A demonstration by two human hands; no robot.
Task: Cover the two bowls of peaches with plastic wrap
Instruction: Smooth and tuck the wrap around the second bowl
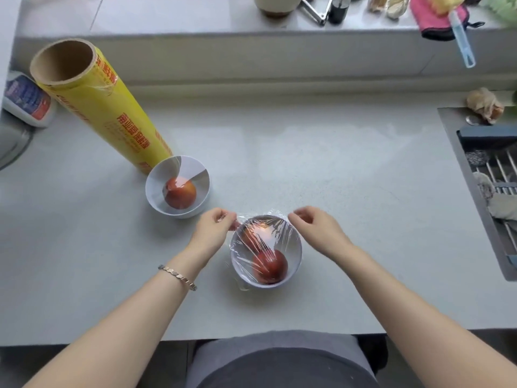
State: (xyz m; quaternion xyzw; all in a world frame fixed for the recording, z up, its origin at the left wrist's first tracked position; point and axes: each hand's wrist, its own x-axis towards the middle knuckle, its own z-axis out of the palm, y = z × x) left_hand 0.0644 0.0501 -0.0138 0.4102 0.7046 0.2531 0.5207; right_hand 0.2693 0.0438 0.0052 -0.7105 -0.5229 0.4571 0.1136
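Note:
A white bowl (293,257) with a red peach (270,266) sits on the grey counter in front of me, with a sheet of plastic wrap (263,233) stretched over its top. My left hand (214,229) pinches the wrap at the bowl's far left rim. My right hand (317,229) pinches it at the far right rim. A second white bowl (156,197) with a peach (180,192) stands further left, with smooth film across its top. The yellow plastic wrap roll (112,113) stands upright just behind that bowl.
A sink with a rack (492,175) is sunk into the counter on the right. A white container (26,100) lies at the far left. The raised ledge behind holds a jar (277,5), tongs, a pink cloth (436,19) and a spray bottle (463,42).

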